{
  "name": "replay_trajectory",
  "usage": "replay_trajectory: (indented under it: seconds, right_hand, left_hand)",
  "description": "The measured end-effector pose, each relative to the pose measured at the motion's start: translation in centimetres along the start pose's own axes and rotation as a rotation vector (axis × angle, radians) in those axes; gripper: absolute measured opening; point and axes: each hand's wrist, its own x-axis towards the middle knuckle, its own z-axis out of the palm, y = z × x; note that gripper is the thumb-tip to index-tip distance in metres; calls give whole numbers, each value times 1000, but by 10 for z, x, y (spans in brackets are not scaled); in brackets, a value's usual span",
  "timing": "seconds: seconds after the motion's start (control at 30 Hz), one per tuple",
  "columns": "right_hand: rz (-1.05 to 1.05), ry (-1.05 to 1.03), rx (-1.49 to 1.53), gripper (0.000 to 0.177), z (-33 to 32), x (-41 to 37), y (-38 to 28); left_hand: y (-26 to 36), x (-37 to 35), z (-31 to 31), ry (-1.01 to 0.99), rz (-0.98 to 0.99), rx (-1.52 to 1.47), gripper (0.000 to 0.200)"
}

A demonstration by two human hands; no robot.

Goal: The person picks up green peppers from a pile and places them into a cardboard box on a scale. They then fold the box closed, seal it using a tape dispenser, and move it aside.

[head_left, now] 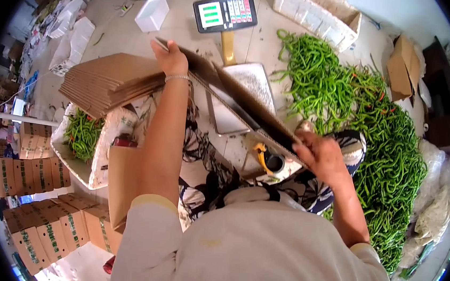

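A partly opened cardboard box (247,102) stretches diagonally in front of me, with a dark narrow gap between its walls. My left hand (172,61) is at its far left end, its fingers partly hidden by the board. At the near right end, my right hand (320,153) is closed round the edge. Beneath the box stands a weighing scale (260,79) with a lit display (212,14). A yellow and black tape dispenser (269,159) is below the right part of the box. Left of my left hand lies a stack of flattened cardboard boxes (102,79).
Long green peppers (384,154) form a big heap along the right. A foam crate (322,12) stands behind them. More peppers fill a foam box (100,154) at left. Finished cartons (53,232) stand lower left. A small white foam box (152,15) is beyond the stack.
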Motion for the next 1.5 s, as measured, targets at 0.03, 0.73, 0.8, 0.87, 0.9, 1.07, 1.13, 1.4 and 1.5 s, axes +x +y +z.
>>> replay_trajectory:
  seconds: [0.03,0.73,0.8,0.87,0.9,1.07,1.13,1.4,1.5]
  right_hand:
    - [-8,-56,-58,26,-8,-7,-6]
    - [-34,219,-262,28,-22,36,9]
    - [-70,220,-287,28,-16,65,20]
    - [-62,207,-329,29,-8,91,43]
    - [-45,222,-322,30,-12,100,52]
    - [57,193,-285,39,-27,117,77]
    - [74,229,-278,40,-24,119,86]
    - [71,294,-170,33,-19,118,79]
    - [124,256,-53,30,-25,118,74]
  left_hand:
    - [-1,0,0,26,1,-57,70]
    - [41,9,-30,-504,-126,-183,42]
    - [20,7,-13,-551,-21,-31,37]
    - [0,19,-4,-463,-33,108,35]
    - [-5,24,-5,-416,-38,175,34]
    - [18,25,-14,-464,250,136,29]
    - [18,26,-4,-345,708,341,30]
    - [94,24,2,-1213,371,925,21]
    - [108,32,15,-1380,339,1185,19]
